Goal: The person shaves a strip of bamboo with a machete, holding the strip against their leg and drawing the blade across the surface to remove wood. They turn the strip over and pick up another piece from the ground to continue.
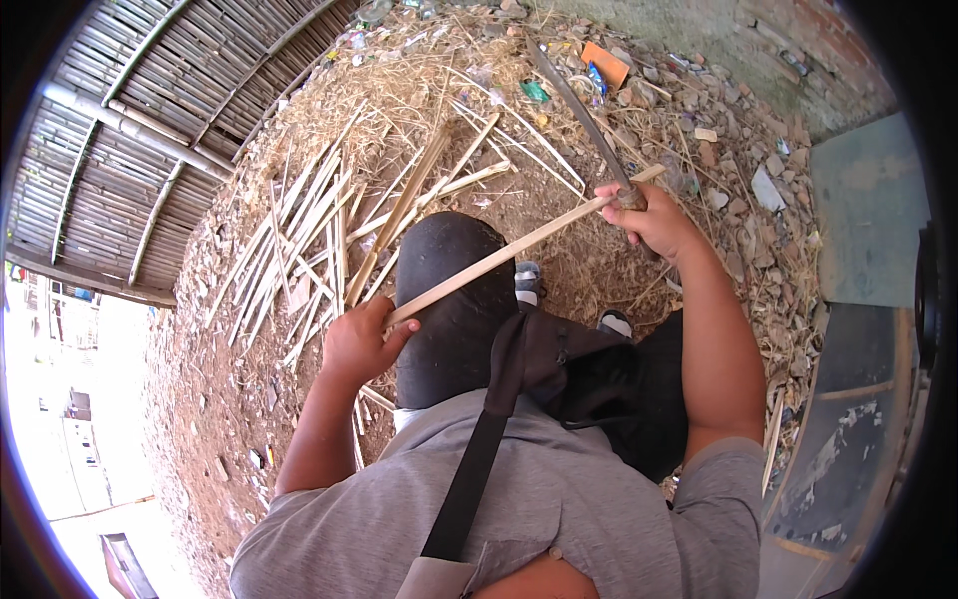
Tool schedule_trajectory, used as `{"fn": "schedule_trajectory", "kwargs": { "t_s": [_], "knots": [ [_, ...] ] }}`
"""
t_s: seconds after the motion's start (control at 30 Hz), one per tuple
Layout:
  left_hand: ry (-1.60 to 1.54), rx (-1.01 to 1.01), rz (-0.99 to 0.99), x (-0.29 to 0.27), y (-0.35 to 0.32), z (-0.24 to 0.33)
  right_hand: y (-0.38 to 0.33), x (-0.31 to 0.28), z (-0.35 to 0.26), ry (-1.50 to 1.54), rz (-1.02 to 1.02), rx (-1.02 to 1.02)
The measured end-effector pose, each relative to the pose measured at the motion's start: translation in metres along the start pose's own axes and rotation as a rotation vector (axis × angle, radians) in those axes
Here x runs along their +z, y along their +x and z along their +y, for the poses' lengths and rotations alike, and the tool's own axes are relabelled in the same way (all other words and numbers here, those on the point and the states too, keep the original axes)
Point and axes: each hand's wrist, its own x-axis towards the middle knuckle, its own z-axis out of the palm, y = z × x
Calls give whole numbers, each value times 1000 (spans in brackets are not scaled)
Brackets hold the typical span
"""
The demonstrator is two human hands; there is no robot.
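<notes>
A long pale bamboo strip (489, 264) runs slantwise over my bent left knee, rising toward the right. My left hand (361, 341) is closed round its lower end, the thumb lying along it. My right hand (651, 222) grips the handle of a long machete (587, 115), whose dark blade points away and to the left. The strip's far end passes at my right fingers, by the base of the blade, and sticks out just beyond them. Whether those fingers also pinch the strip is hard to see.
Many split bamboo strips (289, 245) lie in a loose pile on the dirt at the left. Straw, broken bricks and litter cover the ground ahead. A bamboo-slat wall (110, 120) stands far left, a brick wall (788, 55) far right, and grey panels (868, 210) at the right.
</notes>
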Motion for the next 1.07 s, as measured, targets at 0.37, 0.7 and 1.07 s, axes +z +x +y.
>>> {"fn": "schedule_trajectory", "kwargs": {
  "t_s": [0.37, 0.7, 1.07],
  "knots": [
    [-189, 357, 625, -138, 67, -16, 5, 2, 9, 29, 11, 38],
    [-754, 945, 318, -128, 88, 153, 19, 3, 12, -30, -70, 56],
    [-1235, 1153, 113, -153, 106, 305, 24, -7, 36, -44, -84, 68]
  ]
}}
